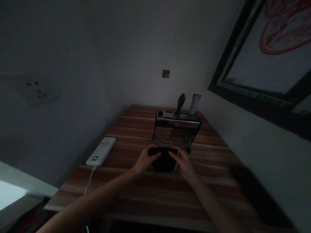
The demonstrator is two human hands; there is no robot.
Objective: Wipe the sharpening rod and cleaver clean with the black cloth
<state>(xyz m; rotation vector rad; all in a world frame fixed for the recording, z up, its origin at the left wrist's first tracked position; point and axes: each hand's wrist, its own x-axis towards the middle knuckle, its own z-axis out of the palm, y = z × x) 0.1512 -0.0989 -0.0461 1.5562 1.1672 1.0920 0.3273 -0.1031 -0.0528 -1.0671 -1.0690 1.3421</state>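
Note:
Above the front part of the wooden table, both hands hold a small black thing that looks like a soft pouch or folded cloth. My left hand grips its left upper edge, the thumb pressed on the front. On the other side, my right hand is closed on its right edge, thumb likewise in front. A pale strip shows along the right side by the fingers. The dim light hides finer detail. Just behind it stands a knife block with a clear body, close to the fingertips.
A dark handle and a silvery packet stick up from the block. A white power bank with a cable lies at left. Along the right wall is a long black object. A framed picture hangs there.

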